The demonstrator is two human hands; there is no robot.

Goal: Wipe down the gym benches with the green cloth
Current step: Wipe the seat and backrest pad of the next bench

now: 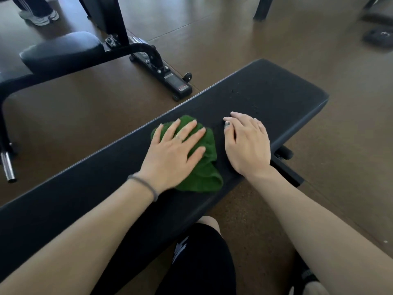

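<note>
Worktop: 1 long black padded gym bench (276, 90), running from the lower left to the upper right; a few small droplets sit on the pad toward its far right end.
Green cloth: 1 green cloth (204, 173), bunched, lying flat on the worktop about midway along it, reaching close to the near edge.
Left hand: 1 left hand (176, 152), palm down on the green cloth with 5 fingers spread and straight; the grip is released, pressing flat and not curled round the fabric. 1 ring shows on a finger and 1 thin grey band (146, 186) circles the wrist.
Right hand: 1 right hand (247, 145), palm down on the bare pad just beside the cloth on its right, near the worktop's near edge; fingers lie straight and close together, grip released, holding nothing.
Second bench: 1 other padded seat (61, 50) on a black frame (148, 56), beyond the worktop's far edge, well apart from the cloth.
Floor: brown floor (212, 35); 1 weight plate (378, 37) lies at the far right.
Bystander: 2 grey shoes (38, 17) at the top left corner.
Person's leg: 1 knee in black shorts (200, 258) below the worktop's near edge.
</note>
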